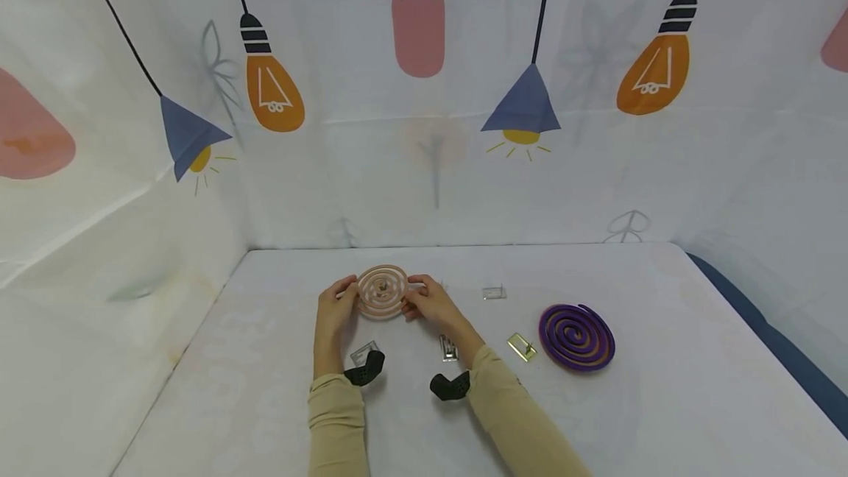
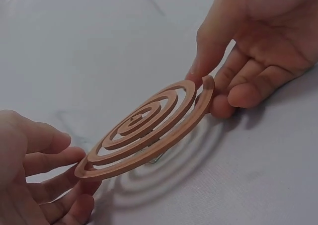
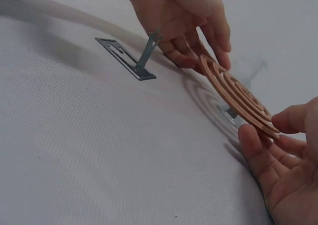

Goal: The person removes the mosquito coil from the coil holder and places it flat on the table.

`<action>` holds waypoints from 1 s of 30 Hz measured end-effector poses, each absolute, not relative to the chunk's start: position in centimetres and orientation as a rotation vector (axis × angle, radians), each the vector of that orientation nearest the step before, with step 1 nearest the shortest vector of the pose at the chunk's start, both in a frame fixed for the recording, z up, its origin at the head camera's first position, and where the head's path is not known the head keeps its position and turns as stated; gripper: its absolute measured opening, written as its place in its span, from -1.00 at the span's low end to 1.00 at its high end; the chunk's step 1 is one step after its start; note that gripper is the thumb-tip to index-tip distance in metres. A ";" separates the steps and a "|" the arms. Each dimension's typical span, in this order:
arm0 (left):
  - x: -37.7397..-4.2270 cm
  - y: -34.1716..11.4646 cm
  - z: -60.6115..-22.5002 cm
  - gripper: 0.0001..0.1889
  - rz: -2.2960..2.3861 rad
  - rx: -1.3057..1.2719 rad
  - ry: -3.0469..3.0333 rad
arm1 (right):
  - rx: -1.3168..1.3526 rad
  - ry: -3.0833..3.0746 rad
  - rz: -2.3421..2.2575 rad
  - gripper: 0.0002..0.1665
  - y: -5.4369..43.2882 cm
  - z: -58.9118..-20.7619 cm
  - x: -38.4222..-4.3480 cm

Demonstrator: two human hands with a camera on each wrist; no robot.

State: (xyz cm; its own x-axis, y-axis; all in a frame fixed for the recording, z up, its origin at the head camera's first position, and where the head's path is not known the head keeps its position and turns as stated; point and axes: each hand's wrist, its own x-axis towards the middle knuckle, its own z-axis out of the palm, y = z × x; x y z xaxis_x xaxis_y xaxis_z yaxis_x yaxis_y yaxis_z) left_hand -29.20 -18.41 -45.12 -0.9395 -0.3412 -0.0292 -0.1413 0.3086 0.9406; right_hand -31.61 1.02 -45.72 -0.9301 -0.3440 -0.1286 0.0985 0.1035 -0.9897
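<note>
A brown mosquito coil (image 1: 382, 313) is held near level between both hands, close over the table. My left hand (image 1: 334, 309) pinches its left rim, fingers above and below the edge in the left wrist view. At the opposite rim, my right hand (image 1: 432, 303) grips the coil's outer end between thumb and fingers. Under the coil, a small metal coil stand (image 3: 231, 114) shows in the right wrist view, mostly hidden by it. Another metal stand (image 3: 124, 60), with its prong bent up, lies beside my left wrist.
Purple mosquito coils (image 1: 576, 338) with a yellowish one between their turns lie at the right. A gold-coloured stand (image 1: 522, 347) is beside them. More silver stands lie about, one behind (image 1: 493, 292) and one by the right forearm (image 1: 448, 348). A lamp-printed curtain (image 1: 424, 168) stands behind the table.
</note>
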 end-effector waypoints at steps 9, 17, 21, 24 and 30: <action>-29.0 -18.6 -44.8 -0.64 -1.639 0.442 -2.443 | -0.330 2.010 -1.958 -0.50 1.4 -46.3 -31.6; -29.2 -18.6 -44.9 -0.64 -1.648 0.469 -2.438 | -0.349 1.998 -1.981 -0.49 1.6 -46.3 -31.6; -29.2 -18.6 -45.0 -0.65 -1.663 0.467 -2.417 | -0.351 1.983 -1.997 -0.49 1.7 -46.4 -31.6; -29.1 -18.6 -45.0 -0.66 -1.657 0.460 -2.421 | -0.336 1.970 -2.005 -0.50 1.7 -46.5 -31.6; -29.0 -18.7 -44.7 -0.66 -1.651 0.442 -2.421 | -0.353 1.969 -2.003 -0.49 1.7 -46.5 -31.6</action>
State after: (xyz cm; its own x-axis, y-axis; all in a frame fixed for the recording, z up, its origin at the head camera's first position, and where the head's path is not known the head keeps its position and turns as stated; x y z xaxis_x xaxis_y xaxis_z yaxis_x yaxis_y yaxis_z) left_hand -28.96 -18.68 -44.69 -0.9400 -0.3405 -0.0202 -0.1433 0.3403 0.9293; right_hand -31.57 1.70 -46.52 -0.9219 -0.3854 -0.0404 0.0471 -0.0078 -0.9989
